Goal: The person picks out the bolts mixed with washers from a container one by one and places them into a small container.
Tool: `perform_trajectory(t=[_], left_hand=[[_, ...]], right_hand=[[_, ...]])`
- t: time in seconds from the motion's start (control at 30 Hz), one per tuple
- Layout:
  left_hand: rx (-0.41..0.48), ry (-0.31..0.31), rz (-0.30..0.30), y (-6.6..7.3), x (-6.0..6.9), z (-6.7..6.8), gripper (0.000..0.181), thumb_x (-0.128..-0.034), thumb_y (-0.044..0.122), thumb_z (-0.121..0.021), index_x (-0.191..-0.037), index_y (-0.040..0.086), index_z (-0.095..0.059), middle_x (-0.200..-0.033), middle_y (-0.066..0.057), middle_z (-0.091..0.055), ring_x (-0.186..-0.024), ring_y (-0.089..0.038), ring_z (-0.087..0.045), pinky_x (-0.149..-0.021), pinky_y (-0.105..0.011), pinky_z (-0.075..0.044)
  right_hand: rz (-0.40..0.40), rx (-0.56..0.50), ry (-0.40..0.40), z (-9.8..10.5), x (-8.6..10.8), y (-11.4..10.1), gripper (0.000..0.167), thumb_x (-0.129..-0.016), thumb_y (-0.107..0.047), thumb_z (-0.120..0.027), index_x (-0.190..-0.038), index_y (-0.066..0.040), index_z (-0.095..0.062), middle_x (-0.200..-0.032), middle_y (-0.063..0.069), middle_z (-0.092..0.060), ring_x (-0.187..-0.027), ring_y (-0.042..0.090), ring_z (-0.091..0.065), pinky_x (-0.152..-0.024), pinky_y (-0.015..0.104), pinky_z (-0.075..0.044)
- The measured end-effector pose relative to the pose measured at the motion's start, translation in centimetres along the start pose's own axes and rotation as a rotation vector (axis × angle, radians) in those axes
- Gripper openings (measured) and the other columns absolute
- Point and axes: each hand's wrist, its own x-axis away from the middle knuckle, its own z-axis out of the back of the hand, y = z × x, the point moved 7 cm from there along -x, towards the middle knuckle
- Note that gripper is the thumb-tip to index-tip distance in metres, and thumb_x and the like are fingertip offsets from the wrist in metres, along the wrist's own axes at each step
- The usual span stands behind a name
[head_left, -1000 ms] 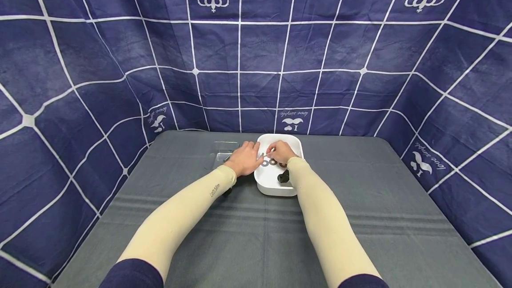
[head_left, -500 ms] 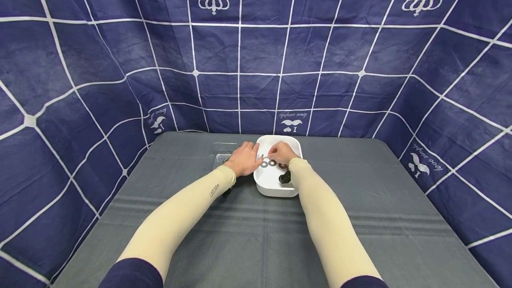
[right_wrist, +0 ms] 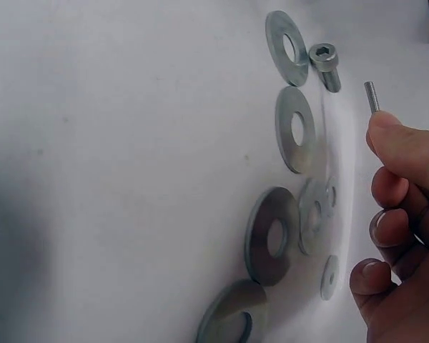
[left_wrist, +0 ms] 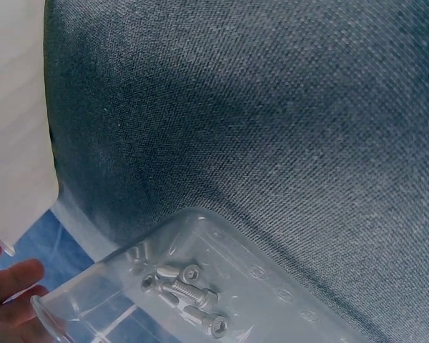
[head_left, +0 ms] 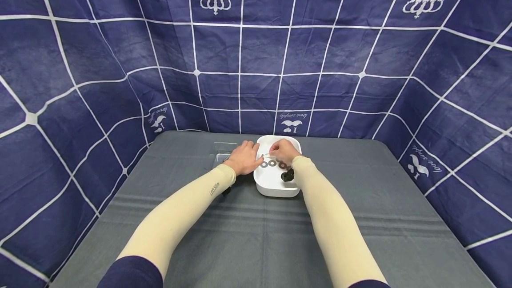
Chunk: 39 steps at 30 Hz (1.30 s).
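A white tub [head_left: 278, 193] stands on the grey cloth, with several washers [head_left: 272, 163] lying flat in it. My right hand [head_left: 285, 150] is over the tub and pinches a thin screw [right_wrist: 372, 97] between thumb and finger; its threaded end sticks out and its head is hidden. Beside the farthest washer [right_wrist: 287, 48] in the right wrist view lies a socket-head bolt [right_wrist: 326, 66]. My left hand [head_left: 245, 158] rests at the tub's left rim, fingers extended and thumb reaching over the edge. Under it, partly hidden, is a clear plastic box [head_left: 219, 158] holding several socket-head bolts [left_wrist: 189, 289].
Smaller washers [right_wrist: 329, 277] lie farther off in the tub. A grey cloth [head_left: 256, 239] covers the table, and a dark blue curtain [head_left: 262, 48] with white lines hangs behind and at both sides. A black device [head_left: 287, 175] sits under the right wrist.
My right hand has drifted slightly to the right inside the tub, still pinching the screw. The left hand keeps its place at the rim.
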Motion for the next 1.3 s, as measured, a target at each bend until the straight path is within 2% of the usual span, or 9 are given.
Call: perform_trajectory(t=[0.13,0.3,0.6,0.77,0.93,1.2,1.3], left_hand=[[-0.008,-0.005,-0.005,0.0,0.1,0.0,0.065,-0.1028,0.048,-0.046,-0.15,0.003,-0.044,-0.136,-0.019,-0.054,-0.129,-0.033,-0.049,-0.108,-0.045,-0.045],[-0.008,-0.005,-0.005,-0.2,0.0,0.0,0.065,-0.103,0.048,-0.046,-0.151,0.003,-0.043,-0.136,-0.019,-0.053,-0.13,-0.033,-0.048,-0.108,-0.045,-0.045],[0.0,0.003,-0.005,-0.7,0.2,0.1,0.062,-0.1039,0.049,-0.043,-0.15,0.007,-0.046,-0.136,-0.018,-0.054,-0.13,-0.033,-0.049,-0.107,-0.048,-0.045],[0.017,0.014,0.002,-1.3,0.3,0.5,0.057,-0.1041,0.047,-0.043,-0.143,0.006,-0.052,-0.133,-0.019,-0.055,-0.127,-0.033,-0.05,-0.105,-0.049,-0.046],[0.042,0.011,0.032,-2.3,0.8,1.0,0.057,-0.1049,0.045,-0.042,-0.146,0.006,-0.05,-0.138,-0.02,-0.053,-0.132,-0.035,-0.048,-0.108,-0.05,-0.044],[0.038,0.013,0.061,-4.5,1.7,1.4,0.061,-0.1046,0.047,-0.042,-0.149,0.005,-0.048,-0.144,-0.02,-0.05,-0.137,-0.036,-0.044,-0.111,-0.052,-0.04],[0.039,0.013,0.07,-5.3,2.1,1.4,0.062,-0.1045,0.049,-0.041,-0.149,0.006,-0.048,-0.145,-0.02,-0.049,-0.138,-0.036,-0.043,-0.112,-0.052,-0.04]], right_hand=[[0.031,0.035,0.025,0.6,0.2,-0.2,0.01,-0.091,-0.012,-0.07,-0.086,-0.005,-0.076,-0.074,-0.003,-0.065,-0.071,0.012,-0.054,-0.071,0.024,-0.043],[0.053,0.063,0.047,1.4,0.7,-0.8,0.01,-0.091,-0.011,-0.07,-0.087,-0.004,-0.076,-0.077,0.001,-0.068,-0.075,0.014,-0.055,-0.075,0.027,-0.044],[0.083,0.086,0.059,2.2,0.6,-1.9,0.011,-0.093,-0.013,-0.07,-0.092,-0.005,-0.077,-0.084,0.002,-0.072,-0.075,0.014,-0.056,-0.07,0.025,-0.043],[0.095,0.069,0.052,2.7,0.4,-2.7,0.011,-0.094,-0.013,-0.069,-0.092,-0.005,-0.077,-0.082,0.001,-0.07,-0.073,0.012,-0.054,-0.066,0.023,-0.042],[0.118,0.049,0.045,2.8,0.4,-3.7,0.013,-0.095,-0.012,-0.068,-0.091,-0.003,-0.076,-0.079,0.0,-0.067,-0.07,0.012,-0.052,-0.063,0.024,-0.042],[0.137,0.04,0.02,2.8,0.1,-5.3,0.015,-0.098,-0.015,-0.066,-0.095,-0.003,-0.076,-0.09,0.009,-0.072,-0.076,0.015,-0.056,-0.068,0.027,-0.046],[0.156,0.038,0.018,2.7,0.0,-6.0,0.015,-0.097,-0.015,-0.066,-0.095,-0.004,-0.076,-0.089,0.007,-0.073,-0.077,0.015,-0.057,-0.071,0.027,-0.047]])
